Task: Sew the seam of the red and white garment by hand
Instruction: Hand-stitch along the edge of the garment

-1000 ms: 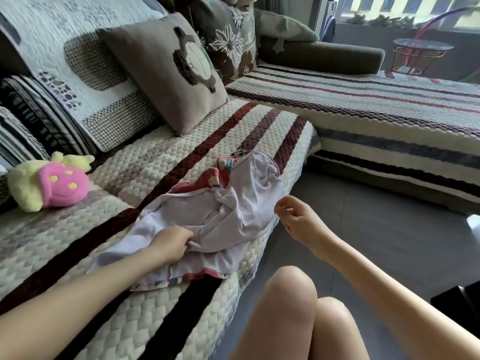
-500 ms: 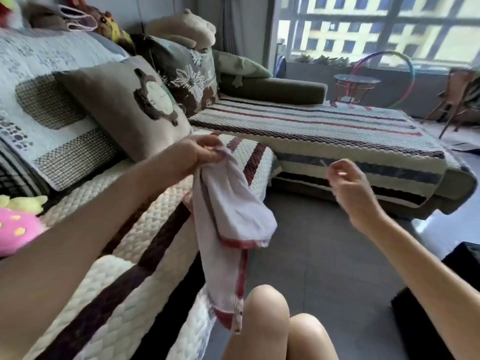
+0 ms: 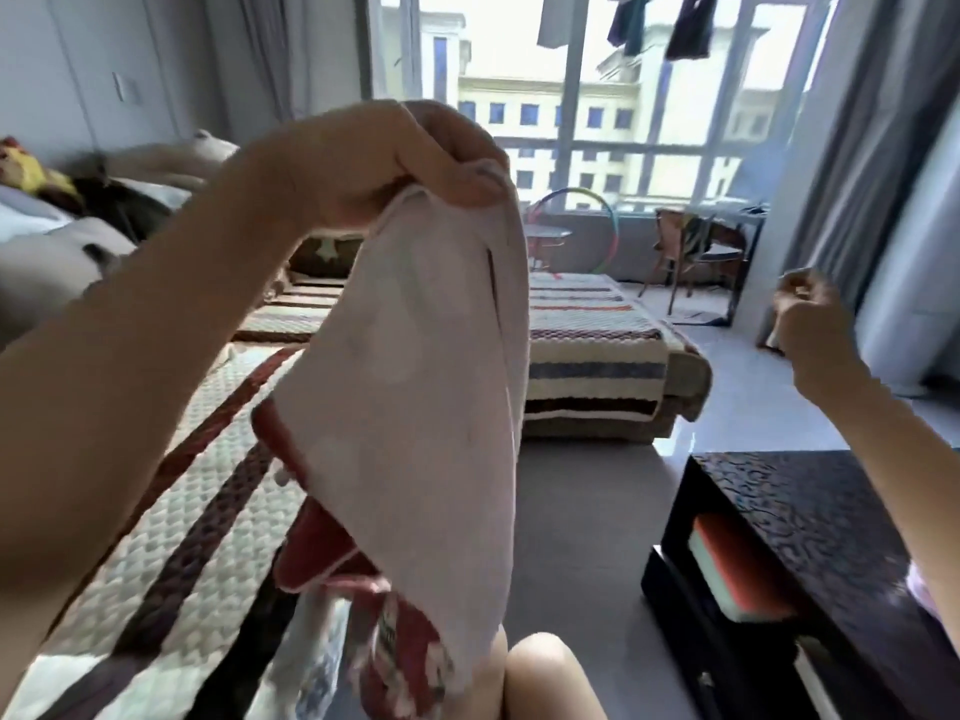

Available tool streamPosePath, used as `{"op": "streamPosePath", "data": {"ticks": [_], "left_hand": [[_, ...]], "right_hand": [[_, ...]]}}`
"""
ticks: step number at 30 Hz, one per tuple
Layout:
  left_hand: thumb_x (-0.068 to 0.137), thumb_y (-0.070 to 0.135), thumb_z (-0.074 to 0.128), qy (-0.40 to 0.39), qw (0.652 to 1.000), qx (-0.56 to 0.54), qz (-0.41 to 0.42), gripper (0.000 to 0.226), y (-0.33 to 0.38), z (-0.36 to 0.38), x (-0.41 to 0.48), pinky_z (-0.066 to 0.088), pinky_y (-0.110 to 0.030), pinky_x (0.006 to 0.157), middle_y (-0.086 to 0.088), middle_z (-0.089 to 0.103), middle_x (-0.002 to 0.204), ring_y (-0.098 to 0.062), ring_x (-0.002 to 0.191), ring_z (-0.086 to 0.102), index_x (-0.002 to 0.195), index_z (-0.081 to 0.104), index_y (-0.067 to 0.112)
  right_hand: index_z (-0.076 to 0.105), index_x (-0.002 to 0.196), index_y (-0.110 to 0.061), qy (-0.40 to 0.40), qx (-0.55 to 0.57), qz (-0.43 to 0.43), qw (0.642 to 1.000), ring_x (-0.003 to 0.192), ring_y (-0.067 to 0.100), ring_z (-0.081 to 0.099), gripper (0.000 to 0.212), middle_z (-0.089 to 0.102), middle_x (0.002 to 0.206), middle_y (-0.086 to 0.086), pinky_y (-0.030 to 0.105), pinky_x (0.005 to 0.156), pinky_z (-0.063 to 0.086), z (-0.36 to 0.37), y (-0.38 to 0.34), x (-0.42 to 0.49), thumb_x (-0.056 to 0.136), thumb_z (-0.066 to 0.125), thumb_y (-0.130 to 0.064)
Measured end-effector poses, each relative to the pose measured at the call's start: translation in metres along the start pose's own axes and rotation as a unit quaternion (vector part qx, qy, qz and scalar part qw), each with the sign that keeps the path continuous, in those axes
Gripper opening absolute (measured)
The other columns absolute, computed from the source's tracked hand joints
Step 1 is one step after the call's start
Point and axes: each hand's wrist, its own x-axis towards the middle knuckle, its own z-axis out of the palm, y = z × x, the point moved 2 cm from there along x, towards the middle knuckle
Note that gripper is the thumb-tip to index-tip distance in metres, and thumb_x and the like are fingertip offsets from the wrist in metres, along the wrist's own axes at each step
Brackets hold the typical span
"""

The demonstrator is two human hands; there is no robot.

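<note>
Striped sofa (image 3: 171, 511) behind garment (image 3: 415, 381); black table (image 3: 810, 511).

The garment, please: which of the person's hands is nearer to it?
Left. The left hand grips the garment by its top edge; the right hand is up in the air, apart from it, off to its right.

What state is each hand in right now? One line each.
Left hand: closed, gripping the garment by its top edge.
Right hand: fingers curled closed; anything pinched is too small to see.
</note>
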Motion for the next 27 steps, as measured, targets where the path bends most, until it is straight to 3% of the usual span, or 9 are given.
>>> {"op": "streamPosePath", "data": {"ticks": [5, 10, 12, 14, 18, 20, 24, 26, 27], "left_hand": [[0.061, -0.006, 0.064, -0.078, 0.995, -0.062, -0.024, 0.023, -0.007, 0.069, 0.019, 0.05, -0.014, 0.051, 0.008, 0.063, 0.055, -0.004, 0.051, 0.059, 0.052, 0.071, 0.015], [0.078, 0.003, 0.061, -0.226, 0.97, -0.025, -0.081, 0.019, -0.084, 0.16, 0.042, 0.047, -0.016, 0.056, 0.008, 0.063, 0.06, -0.005, 0.056, 0.058, 0.065, 0.067, 0.015], [0.077, 0.013, 0.064, -0.278, 0.952, 0.033, -0.123, 0.018, -0.123, 0.186, 0.045, 0.044, -0.017, 0.055, 0.01, 0.059, 0.059, -0.005, 0.057, 0.055, 0.061, 0.066, 0.02], [0.076, 0.015, 0.064, -0.298, 0.939, 0.043, -0.165, 0.018, -0.156, 0.203, 0.042, 0.042, -0.016, 0.053, 0.011, 0.056, 0.057, -0.004, 0.055, 0.052, 0.059, 0.063, 0.02], [0.074, 0.015, 0.064, -0.256, 0.946, -0.044, -0.196, 0.005, -0.19, 0.207, 0.038, 0.046, -0.017, 0.06, 0.008, 0.06, 0.065, -0.005, 0.062, 0.057, 0.07, 0.065, 0.017], [0.073, 0.014, 0.066, -0.233, 0.949, -0.078, -0.199, 0.013, -0.201, 0.205, 0.042, 0.049, -0.02, 0.069, 0.001, 0.065, 0.079, -0.011, 0.075, 0.061, 0.086, 0.065, 0.01], [0.071, 0.017, 0.068, -0.15, 0.954, -0.157, -0.206, 0.019, -0.215, 0.209, 0.056, 0.046, -0.026, 0.07, -0.003, 0.06, 0.081, -0.014, 0.075, 0.057, 0.088, 0.058, 0.013], [0.074, 0.021, 0.07, -0.038, 0.968, -0.155, -0.196, 0.019, -0.221, 0.213, 0.062, 0.047, -0.028, 0.07, -0.003, 0.058, 0.078, -0.012, 0.069, 0.055, 0.085, 0.057, 0.013], [0.075, 0.024, 0.07, 0.036, 0.979, -0.094, -0.18, 0.018, -0.223, 0.216, 0.061, 0.046, -0.028, 0.068, -0.001, 0.058, 0.073, -0.01, 0.064, 0.053, 0.08, 0.057, 0.014]], "right_hand": [[0.05, 0.069, -0.032, 0.039, 0.017, -0.001, 0.999, 0.057, 0.007, 0.04, 0.02, 0.046, 0.067, -0.007, 0.029, 0.054, 0.032, -0.056, -0.008, -0.013, 0.081, 0.042, -0.017], [0.053, 0.077, -0.021, -0.158, 0.152, 0.073, 0.973, 0.038, 0.004, 0.033, 0.026, 0.042, 0.052, -0.008, 0.014, 0.035, 0.025, -0.042, -0.006, -0.09, 0.093, 0.048, -0.002], [0.057, 0.081, -0.015, -0.262, 0.191, 0.089, 0.942, 0.036, 0.004, 0.029, 0.009, 0.038, 0.044, -0.011, 0.014, 0.034, 0.024, -0.035, -0.002, -0.131, 0.088, 0.06, -0.01], [0.063, 0.087, -0.01, -0.344, 0.206, 0.116, 0.909, 0.038, 0.004, 0.027, 0.017, 0.039, 0.046, -0.01, 0.016, 0.037, 0.021, -0.028, 0.008, -0.168, 0.077, 0.071, -0.02], [0.069, 0.099, -0.003, -0.441, 0.127, 0.13, 0.879, 0.045, 0.004, 0.029, 0.034, 0.049, 0.051, -0.012, 0.019, 0.044, 0.02, -0.013, 0.035, -0.213, 0.073, 0.073, -0.025], [0.069, 0.099, 0.0, -0.454, 0.108, 0.142, 0.873, 0.047, 0.003, 0.031, 0.035, 0.05, 0.056, -0.012, 0.016, 0.045, 0.023, -0.008, 0.048, -0.222, 0.077, 0.072, -0.028], [0.066, 0.076, -0.004, -0.389, 0.071, 0.169, 0.903, 0.048, 0.001, 0.042, 0.016, 0.053, 0.054, -0.009, 0.013, 0.045, 0.033, -0.013, 0.067, -0.221, 0.088, 0.067, -0.015], [0.067, 0.074, -0.006, -0.338, 0.071, 0.192, 0.919, 0.045, 0.001, 0.04, 0.016, 0.052, 0.053, -0.008, 0.015, 0.044, 0.03, -0.025, 0.08, -0.215, 0.088, 0.067, -0.015], [0.067, 0.074, -0.007, -0.311, 0.076, 0.205, 0.925, 0.044, 0.002, 0.037, 0.016, 0.05, 0.052, -0.007, 0.016, 0.043, 0.028, -0.032, 0.086, -0.212, 0.087, 0.067, -0.015]]}}
